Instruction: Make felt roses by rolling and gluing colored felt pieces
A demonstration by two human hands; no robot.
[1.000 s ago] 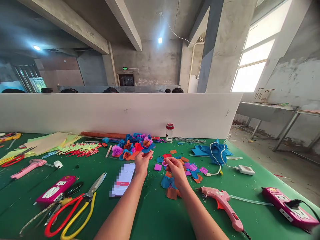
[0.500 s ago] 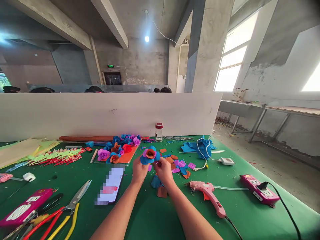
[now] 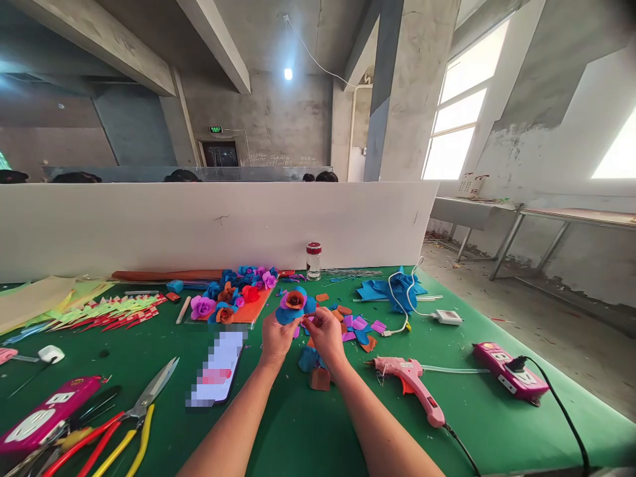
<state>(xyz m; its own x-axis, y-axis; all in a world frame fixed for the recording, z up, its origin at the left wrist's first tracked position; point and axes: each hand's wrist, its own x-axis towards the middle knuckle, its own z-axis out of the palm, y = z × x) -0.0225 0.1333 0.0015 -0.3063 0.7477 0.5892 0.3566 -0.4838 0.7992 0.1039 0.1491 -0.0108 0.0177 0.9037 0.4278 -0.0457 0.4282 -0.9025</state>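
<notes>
A paper flower [image 3: 294, 301] with a brown centre and blue and purple outer petals is held up over the middle of the table. My left hand [image 3: 277, 339] grips it from below, fingers closed under the petals. My right hand [image 3: 325, 332] is just right of the flower, its thumb and fingertips pinched together near the petals' lower edge; what they hold is too small to make out. Loose blue, purple and brown paper petals [image 3: 358, 322] lie behind and beside the right hand. More blue and brown pieces [image 3: 319, 379] lie beneath it.
Finished flowers [image 3: 226, 313] sit at the back left, behind a phone [image 3: 221, 368]. Scissors [image 3: 154, 391] and pliers lie left. A pink glue gun [image 3: 410, 384], a magenta power strip [image 3: 511, 374] and a charger [image 3: 447, 317] are right. A red-lidded jar [image 3: 313, 262] stands by the white partition [image 3: 248, 225].
The right hand's fingertips have drawn slightly away from the flower's petals. The flower has tilted a little in my left hand. The whole view has shifted slightly.
</notes>
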